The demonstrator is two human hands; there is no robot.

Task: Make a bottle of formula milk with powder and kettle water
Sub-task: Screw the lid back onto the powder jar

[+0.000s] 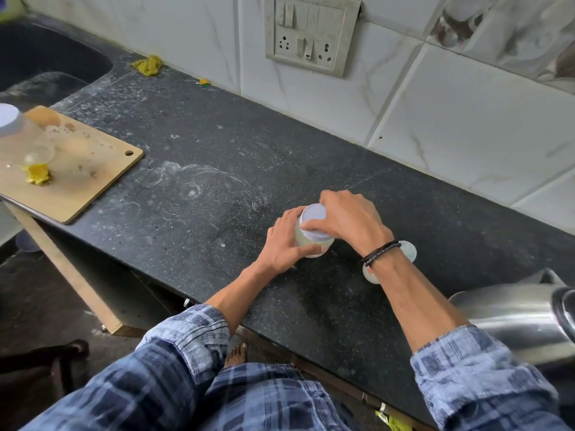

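Note:
A small clear jar (pixel 303 241) with pale powder inside stands on the black counter (pixel 199 194). My left hand (pixel 284 245) is wrapped around the jar's body. My right hand (pixel 345 217) grips its white lid (pixel 313 213) from above. Behind my right wrist lies a pale translucent bottle (pixel 407 251), mostly hidden by the arm. A steel kettle (pixel 516 321) stands at the right edge, partly cut off.
A wooden cutting board (pixel 87 169) at the left holds another clear jar with a white lid (pixel 21 132) and a yellow cloth (pixel 39 174). A dark sink (pixel 40 57) lies at the far left. A switch panel (pixel 311 32) is on the tiled wall.

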